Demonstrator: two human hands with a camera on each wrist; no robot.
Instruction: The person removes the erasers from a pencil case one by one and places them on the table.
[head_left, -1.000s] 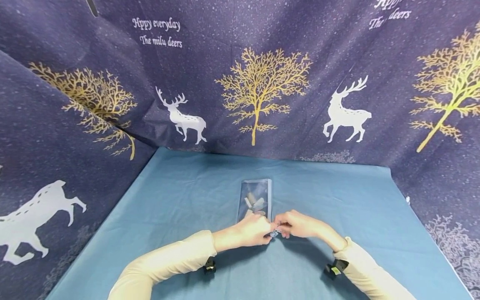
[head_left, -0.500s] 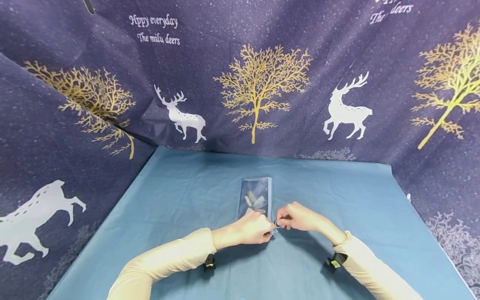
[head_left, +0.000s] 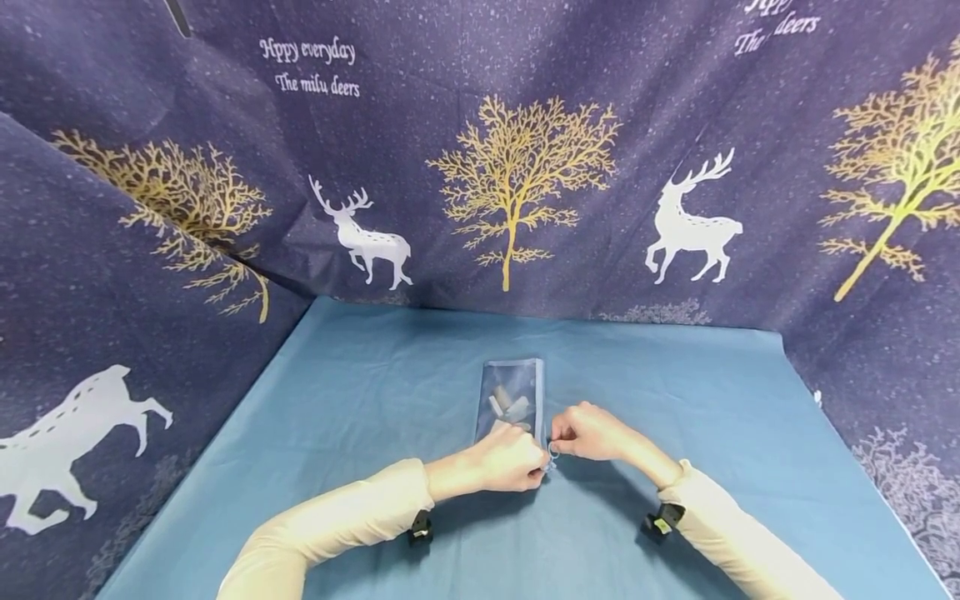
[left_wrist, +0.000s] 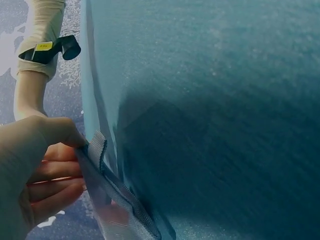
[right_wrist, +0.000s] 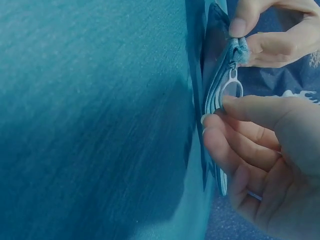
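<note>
A see-through zip pouch (head_left: 516, 377) with a pale blue zip edge lies at the middle of the table, several pale, stick-like pieces (head_left: 514, 408) showing through it. My left hand (head_left: 504, 460) covers its near part and pinches the zip-end corner between thumb and fingers; in the left wrist view the zip edge (left_wrist: 125, 195) runs down from that pinch. On the pouch's right side, my right hand (head_left: 592, 432) pinches the ring-shaped zipper pull (right_wrist: 241, 90) with the thumb and curled fingers. The pull hangs from the zip close to the left thumb.
A blue cloth (head_left: 360, 375) covers the table. Dark curtains (head_left: 570, 242) with white deer and gold trees stand behind and at both sides. Each wrist bears a black camera, such as the right wrist camera (head_left: 662, 522).
My right hand has shifted slightly forward, away from the left fingers, and the pull's ring now shows between the hands. The left hand keeps its place on the pouch.
</note>
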